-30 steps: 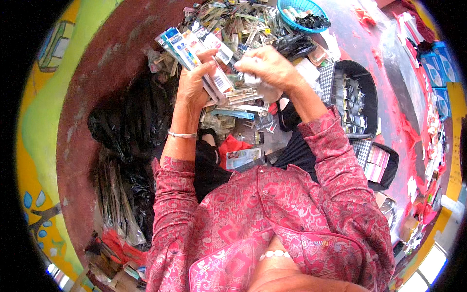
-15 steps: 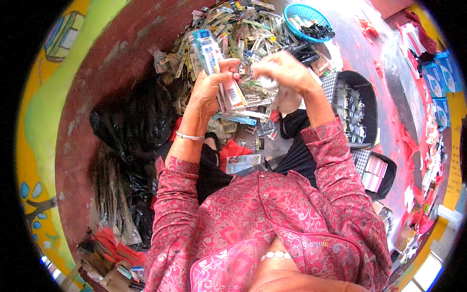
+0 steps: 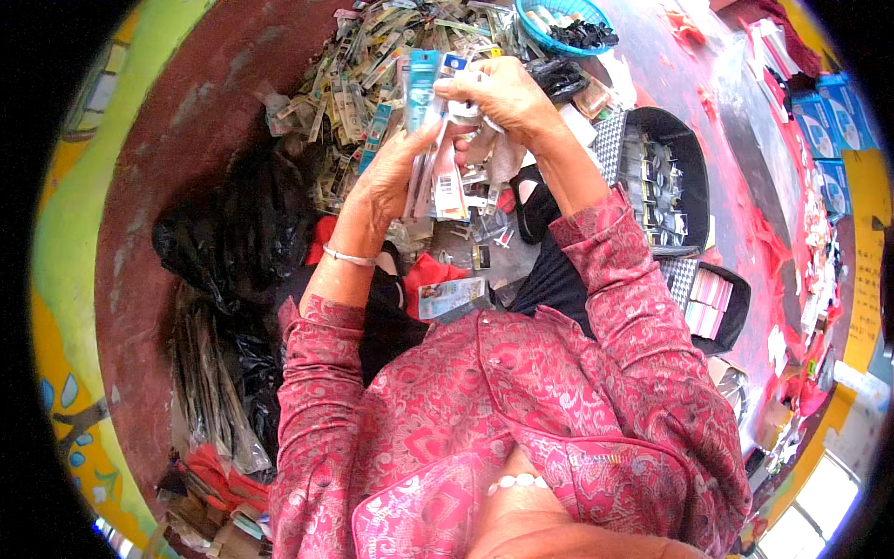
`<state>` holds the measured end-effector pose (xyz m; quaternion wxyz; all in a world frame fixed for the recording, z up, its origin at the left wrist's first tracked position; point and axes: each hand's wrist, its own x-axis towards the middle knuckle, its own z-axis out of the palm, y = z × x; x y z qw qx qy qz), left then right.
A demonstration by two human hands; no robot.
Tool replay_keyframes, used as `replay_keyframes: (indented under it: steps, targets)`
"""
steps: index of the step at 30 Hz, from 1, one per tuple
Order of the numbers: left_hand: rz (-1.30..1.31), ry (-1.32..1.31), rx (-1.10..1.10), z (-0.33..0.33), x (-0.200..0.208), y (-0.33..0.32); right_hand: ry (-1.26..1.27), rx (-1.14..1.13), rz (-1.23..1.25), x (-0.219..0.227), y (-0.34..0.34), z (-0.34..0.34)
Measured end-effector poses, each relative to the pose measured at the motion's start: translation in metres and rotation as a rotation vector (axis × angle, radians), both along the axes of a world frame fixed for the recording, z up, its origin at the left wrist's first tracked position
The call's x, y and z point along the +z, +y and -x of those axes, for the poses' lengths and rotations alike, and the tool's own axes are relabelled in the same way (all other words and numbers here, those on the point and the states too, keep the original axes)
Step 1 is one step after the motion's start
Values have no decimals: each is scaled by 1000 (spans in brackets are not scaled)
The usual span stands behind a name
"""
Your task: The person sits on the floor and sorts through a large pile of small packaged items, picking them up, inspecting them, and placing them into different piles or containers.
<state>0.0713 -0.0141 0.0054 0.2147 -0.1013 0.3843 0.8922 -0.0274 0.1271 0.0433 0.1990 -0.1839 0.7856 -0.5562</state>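
My left hand grips a bundle of slim clear plastic packets with teal, blue and white printed cards, held upright above the floor. A barcode shows at the bundle's lower end. At the upper right of the bundle my right hand pinches a packet with a dark blue top. What is inside the packets is too small to tell. Beyond and to the left of my hands spreads a large heap of similar slim packets.
A blue basket stands at the far side. To my right are a houndstooth box of small packed items and a smaller box with pink striped packs. Black plastic bags lie left. A card packet lies by my lap.
My right hand has moved left to the bundle and now pinches a packet at its top. The bundle is more upright and spread apart. The whole view has shifted slightly.
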Motion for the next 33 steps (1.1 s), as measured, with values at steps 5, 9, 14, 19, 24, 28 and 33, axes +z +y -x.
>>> replay_keyframes:
  steps: [5, 9, 14, 19, 24, 28, 33]
  targets:
    - [14, 18, 51, 1, 10, 0, 348, -104, -72, -2, 8, 5]
    - [69, 18, 149, 1, 5, -1, -66, -96, 152, -3, 6, 8]
    - [246, 26, 192, 2, 2, -2, 273, -302, 22, 13, 14, 11]
    - [279, 32, 235, 3, 8, 6, 765, -203, 36, 12, -4, -15]
    - [294, 122, 133, -5, 9, 0, 1012, -303, -106, 2, -10, -2]
    - [289, 146, 172, -8, 13, -3, 597, -463, -50, -4, 24, 43]
    - [203, 107, 304, -3, 14, -2, -402, -414, 718, -1, 31, 39]
